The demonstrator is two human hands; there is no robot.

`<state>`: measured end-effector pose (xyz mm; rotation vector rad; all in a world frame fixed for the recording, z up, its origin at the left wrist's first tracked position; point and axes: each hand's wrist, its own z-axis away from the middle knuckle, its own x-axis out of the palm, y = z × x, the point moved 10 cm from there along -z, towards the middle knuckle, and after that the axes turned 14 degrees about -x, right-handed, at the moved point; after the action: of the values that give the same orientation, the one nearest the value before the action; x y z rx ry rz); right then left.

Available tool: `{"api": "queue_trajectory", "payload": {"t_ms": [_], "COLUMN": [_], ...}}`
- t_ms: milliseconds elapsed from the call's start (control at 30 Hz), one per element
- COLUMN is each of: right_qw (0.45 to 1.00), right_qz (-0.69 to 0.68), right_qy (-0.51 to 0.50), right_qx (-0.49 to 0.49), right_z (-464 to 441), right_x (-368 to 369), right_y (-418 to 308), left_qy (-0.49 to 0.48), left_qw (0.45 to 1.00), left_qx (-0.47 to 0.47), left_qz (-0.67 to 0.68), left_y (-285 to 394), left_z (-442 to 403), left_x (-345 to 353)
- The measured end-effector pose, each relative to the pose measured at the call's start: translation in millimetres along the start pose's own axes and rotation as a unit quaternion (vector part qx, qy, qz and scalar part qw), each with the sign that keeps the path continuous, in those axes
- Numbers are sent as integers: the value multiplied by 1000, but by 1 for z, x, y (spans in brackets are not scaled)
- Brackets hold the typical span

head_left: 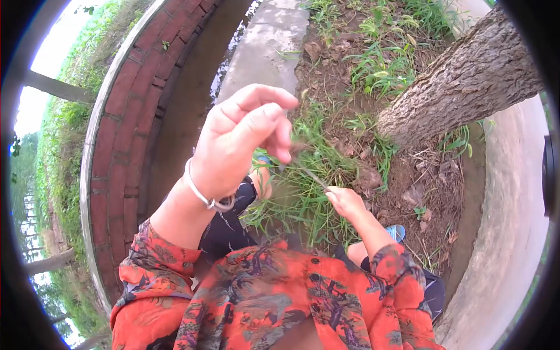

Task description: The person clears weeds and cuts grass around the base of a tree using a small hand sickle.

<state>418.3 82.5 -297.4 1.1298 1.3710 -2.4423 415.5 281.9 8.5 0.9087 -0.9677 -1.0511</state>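
My left hand is raised in the middle of the view, fingers curled in and thumb close to them. Whether something small sits inside the fingers is hidden. A white bracelet circles that wrist. Lower and to the right, my right hand is closed around a thin, straight, dark tool. The tool slants up and left toward my left fingers, and its far end is blurred, so I cannot tell its kind. Green grass grows beneath both hands, between my feet.
A thick tree trunk leans in from the upper right. A pale curved concrete edge runs down the right side. On the left stands a low red brick wall, beside a concrete slab. Dry leaves and soil lie right of the grass.
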Motion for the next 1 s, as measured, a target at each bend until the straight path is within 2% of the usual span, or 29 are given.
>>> {"api": "queue_trajectory", "payload": {"t_ms": [33, 100, 167, 233, 367, 400, 433, 500, 567, 600, 667, 733, 767, 800, 833, 867, 900, 933, 967, 1000], "right_qw": [1000, 984, 976, 975, 954, 934, 921, 885, 841, 840, 896, 919, 938, 966, 972, 979, 966, 963, 982, 980], "right_qz": [0, 137, 182, 167, 215, 235, 240, 269, 320, 320, 294, 276, 277, 232, 214, 180, 236, 236, 94, 46], "right_qy": [-3, -116, -113, -86, -56, -86, -80, -50, -69, -71, 4, -38, 11, 38, 30, 68, 97, 119, 137, 158], "right_qx": [4, -17, 37, 117, 200, 255, 297, 377, 431, 432, 332, 279, 207, 103, 94, 62, -42, -50, 94, 108], "right_z": [-7, -16, -11, 20, 130, 165, 204, 287, 311, 313, 293, 246, 210, 178, 148, 109, 67, 32, -1, -30], "right_x": [-4, 4, -13, -46, -120, -138, -161, -208, -246, -253, -260, -238, -228, -210, -191, -177, -165, -157, -151, -145], "right_y": [4, 11, 50, 88, 136, 151, 156, 190, 152, 142, 118, 118, 98, 109, 132, 134, 126, 136, 158, 155], "left_qy": [-27, -18, -42, -45, -35, -48, -62, -54, -63, -58, -59, -47, -41, -40, -36, -33, -21, -12, -4, -33], "left_qw": [999, 1000, 999, 999, 999, 998, 997, 997, 996, 996, 994, 995, 996, 995, 995, 995, 996, 997, 997, 993], "left_qx": [18, 6, 7, 12, 3, 28, 54, 48, 63, 66, 87, 84, 83, 93, 95, 97, 85, 78, 71, 116], "left_qz": [-18, -13, 11, 11, -36, -20, -5, -9, -3, 2, 7, 6, 6, 3, -1, -5, -6, -6, -5, 4], "left_y": [5, 4, 4, 7, 9, 13, 16, 17, 19, 19, 23, 25, 26, 27, 28, 28, 28, 25, 21, 23], "left_z": [4, 8, 12, 17, 27, 31, 35, 40, 42, 42, 42, 40, 40, 39, 38, 37, 34, 31, 28, 28], "left_x": [9, 13, 17, 17, 9, 10, 12, 12, 12, 11, 11, 11, 11, 11, 12, 12, 13, 12, 11, 14]}}
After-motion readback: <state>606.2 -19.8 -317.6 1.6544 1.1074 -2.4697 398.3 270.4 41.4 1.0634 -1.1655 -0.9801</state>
